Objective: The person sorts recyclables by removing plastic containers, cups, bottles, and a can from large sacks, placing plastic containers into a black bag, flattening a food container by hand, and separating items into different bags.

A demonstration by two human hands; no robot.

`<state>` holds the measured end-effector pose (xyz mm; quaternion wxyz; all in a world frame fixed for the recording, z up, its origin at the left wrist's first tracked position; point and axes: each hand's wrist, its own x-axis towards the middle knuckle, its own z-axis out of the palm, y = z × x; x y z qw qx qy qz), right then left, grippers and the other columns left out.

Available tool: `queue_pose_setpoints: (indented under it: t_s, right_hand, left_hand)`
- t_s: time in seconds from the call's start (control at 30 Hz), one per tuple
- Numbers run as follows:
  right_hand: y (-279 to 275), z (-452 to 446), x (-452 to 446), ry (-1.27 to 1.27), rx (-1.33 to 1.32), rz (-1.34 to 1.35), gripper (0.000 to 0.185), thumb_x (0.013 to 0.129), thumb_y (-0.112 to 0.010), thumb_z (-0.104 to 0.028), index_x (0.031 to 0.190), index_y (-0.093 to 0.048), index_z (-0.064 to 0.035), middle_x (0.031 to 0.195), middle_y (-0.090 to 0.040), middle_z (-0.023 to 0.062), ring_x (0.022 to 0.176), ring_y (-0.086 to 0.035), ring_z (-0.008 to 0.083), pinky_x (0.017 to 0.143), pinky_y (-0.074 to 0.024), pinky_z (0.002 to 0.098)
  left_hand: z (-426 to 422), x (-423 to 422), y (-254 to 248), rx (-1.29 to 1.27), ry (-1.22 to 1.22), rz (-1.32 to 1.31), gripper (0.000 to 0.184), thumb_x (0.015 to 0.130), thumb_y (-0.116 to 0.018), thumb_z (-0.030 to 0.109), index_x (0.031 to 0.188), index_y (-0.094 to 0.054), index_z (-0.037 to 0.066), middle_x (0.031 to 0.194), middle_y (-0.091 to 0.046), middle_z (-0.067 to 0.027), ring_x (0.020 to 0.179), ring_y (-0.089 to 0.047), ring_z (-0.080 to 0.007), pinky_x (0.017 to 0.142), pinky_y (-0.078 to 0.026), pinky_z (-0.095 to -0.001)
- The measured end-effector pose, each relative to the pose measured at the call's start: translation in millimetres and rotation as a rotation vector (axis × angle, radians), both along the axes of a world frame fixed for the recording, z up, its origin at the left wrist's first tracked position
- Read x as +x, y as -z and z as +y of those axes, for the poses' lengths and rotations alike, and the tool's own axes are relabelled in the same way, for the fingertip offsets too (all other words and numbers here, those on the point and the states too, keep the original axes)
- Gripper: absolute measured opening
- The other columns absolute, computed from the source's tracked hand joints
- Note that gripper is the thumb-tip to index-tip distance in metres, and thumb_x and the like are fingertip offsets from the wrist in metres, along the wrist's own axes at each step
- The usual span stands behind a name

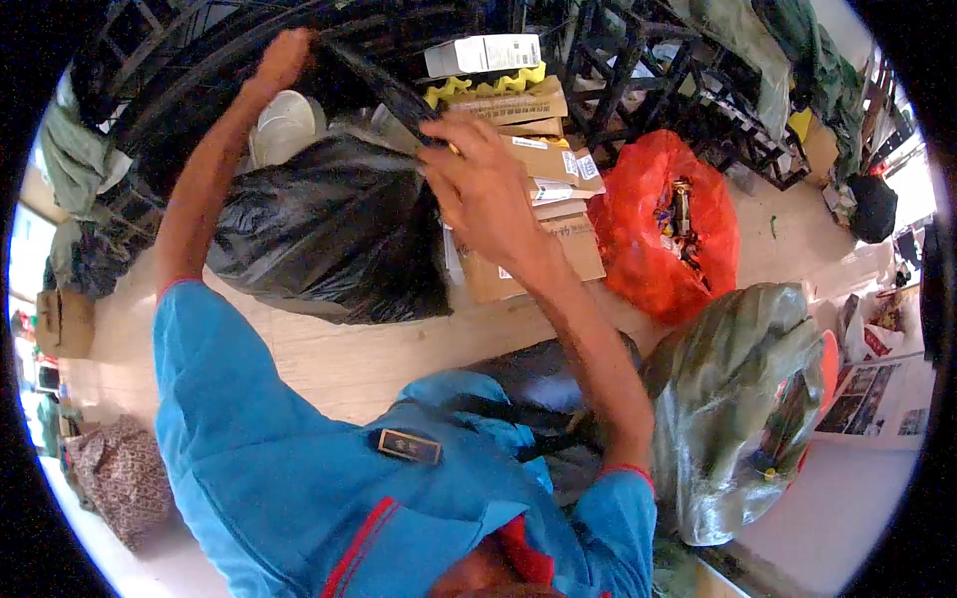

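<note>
A large black plastic bag (pixel 334 229) bulges on the floor in front of me. My left hand (pixel 283 64), at the end of a stretched arm, is closed at the far side, beside one end of a taut black plastic strip (pixel 374 82). The other end of that strip runs into my right hand (pixel 478 184), whose thumb and fingers pinch it above the bag's right side. The fingertips of my left hand are partly lost against the dark background. A whitish round container (pixel 287 128) shows behind the bag, under my left forearm.
Flattened cardboard (pixel 578 244) and a white box (pixel 483 55) are stacked beyond my right hand. An open red bag (pixel 633 219) of small mixed items stands to their right. A greenish plastic bag (pixel 733 389) sits near my right elbow. Black metal frames (pixel 628 75) line the back.
</note>
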<state>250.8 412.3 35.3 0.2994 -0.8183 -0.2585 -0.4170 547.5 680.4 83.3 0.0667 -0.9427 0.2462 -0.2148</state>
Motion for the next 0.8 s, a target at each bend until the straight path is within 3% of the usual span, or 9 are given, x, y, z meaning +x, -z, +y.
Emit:
queue_pose_setpoints:
  t_s: [0.07, 0.23, 0.4, 0.47, 0.53, 0.7, 0.73, 0.8]
  right_hand:
    - [-34.7, 8.6, 15.3, -0.015, -0.034, -0.08, 0.014, 0.07, -0.064, -0.005, 0.084, -0.067, -0.0028, 0.105, -0.061, 0.0092, 0.103, -0.054, 0.0296, 0.081, -0.0489, 0.0375]
    - [-84.8, 14.7, 22.8, -0.016, -0.209, -0.159, 0.01, 0.072, -0.062, -0.009, 0.08, -0.066, -0.0052, 0.099, -0.062, 0.0038, 0.095, -0.057, 0.0233, 0.071, -0.0506, 0.035]
    - [-46.0, -25.4, 32.4, 0.055, -0.144, -0.135, 0.01, 0.077, -0.062, -0.011, 0.083, -0.067, -0.0052, 0.102, -0.062, 0.0072, 0.093, -0.058, 0.026, 0.075, -0.0495, 0.0362]
    - [-40.1, -31.9, 20.1, 0.006, -0.001, -0.023, 0.011, 0.077, -0.063, -0.011, 0.084, -0.067, -0.0042, 0.103, -0.062, 0.0086, 0.092, -0.059, 0.0271, 0.077, -0.0487, 0.0368]
    - [-47.1, -34.8, 20.0, -0.002, -0.017, -0.083, 0.011, 0.076, -0.064, -0.011, 0.084, -0.068, -0.0043, 0.105, -0.061, 0.0088, 0.092, -0.059, 0.0275, 0.078, -0.0485, 0.0365]
    - [-20.3, -56.6, 27.5, 0.166, -0.079, 0.108, 0.014, 0.076, -0.065, -0.012, 0.087, -0.069, -0.0048, 0.108, -0.06, 0.01, 0.094, -0.059, 0.029, 0.079, -0.0483, 0.0368]
    - [-17.0, -59.6, 25.9, 0.188, -0.053, 0.13, 0.014, 0.076, -0.065, -0.012, 0.088, -0.069, -0.005, 0.109, -0.06, 0.0106, 0.094, -0.059, 0.0293, 0.08, -0.0483, 0.0368]
    - [-17.2, -61.0, 22.4, 0.176, -0.031, 0.142, 0.014, 0.076, -0.065, -0.012, 0.088, -0.069, -0.0051, 0.11, -0.06, 0.0115, 0.094, -0.06, 0.0299, 0.08, -0.0485, 0.0368]
  left_hand:
    - [21.0, 22.4, -17.5, 0.064, 0.259, -0.303, 0.033, 0.071, -0.067, 0.008, 0.103, -0.062, 0.003, 0.095, -0.064, -0.0198, 0.09, -0.061, -0.0388, 0.076, -0.05, -0.0468]
    - [9.8, 24.8, -68.5, -0.006, 0.091, -0.18, 0.033, 0.074, -0.063, 0.009, 0.105, -0.06, 0.001, 0.095, -0.063, -0.0208, 0.089, -0.061, -0.0372, 0.076, -0.049, -0.0457]
    - [-23.2, 27.1, -64.8, -0.036, 0.107, -0.069, 0.033, 0.077, -0.06, 0.011, 0.108, -0.057, -0.001, 0.096, -0.062, -0.0218, 0.089, -0.06, -0.0356, 0.076, -0.049, -0.0445]
    - [-43.7, 28.2, -58.2, -0.041, 0.14, -0.015, 0.033, 0.079, -0.058, 0.012, 0.109, -0.056, -0.002, 0.096, -0.062, -0.0222, 0.088, -0.06, -0.035, 0.076, -0.049, -0.0441]
    - [-57.0, 30.0, -52.0, -0.033, 0.154, 0.03, 0.033, 0.08, -0.057, 0.013, 0.11, -0.055, -0.003, 0.096, -0.062, -0.0226, 0.088, -0.06, -0.0343, 0.076, -0.049, -0.0436]
    - [-66.6, 39.4, -48.7, -0.038, 0.302, 0.029, 0.034, 0.083, -0.054, 0.014, 0.112, -0.053, -0.005, 0.097, -0.061, -0.0235, 0.088, -0.06, -0.0327, 0.076, -0.048, -0.0425]
    - [-74.5, 4.7, -49.6, -0.226, 0.282, 0.07, 0.037, 0.085, -0.052, 0.016, 0.117, -0.051, -0.004, 0.104, -0.059, -0.0239, 0.094, -0.059, -0.0342, 0.079, -0.047, -0.0429]
    - [-90.7, -76.3, -73.8, -0.282, 0.099, 0.476, 0.041, 0.087, -0.058, 0.031, 0.117, -0.052, 0.003, 0.101, -0.06, -0.0176, 0.093, -0.058, -0.0301, 0.083, -0.046, -0.0415]
